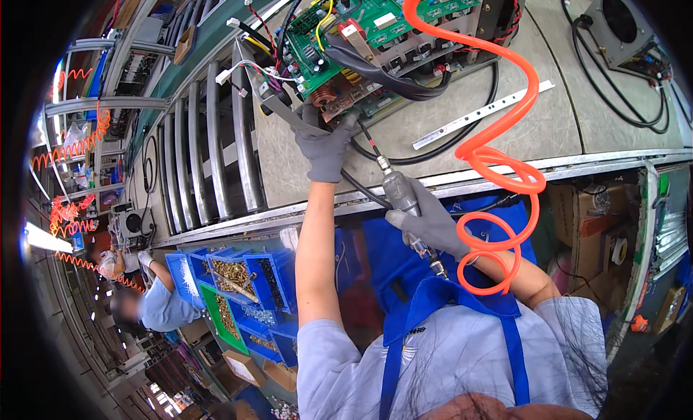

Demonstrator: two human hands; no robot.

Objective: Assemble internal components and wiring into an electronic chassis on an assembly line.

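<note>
My left hand (323, 151), in a grey glove, is closed at the lower left corner of an electronics assembly (382, 30) with green circuit boards. Its fingers grip a flat metal bracket (286, 117) there; the fingertips are partly hidden. In my right hand (433, 221), also gloved, is a pneumatic screwdriver (398, 191). The tool's long thin bit slants up and left to the assembly's lower edge, close to my left fingertips. Whether a screw sits at its tip cannot be made out. A thick black cable (393, 79) loops over the assembly's front.
An orange coiled air hose (516, 178) hangs on the right over the bench. On the worktop lie a perforated metal strip (480, 117) and a fan unit (621, 26). Rollers (216, 149) run leftward. Blue bins (271, 279) of screws stand below left; another person (166, 304) works beyond.
</note>
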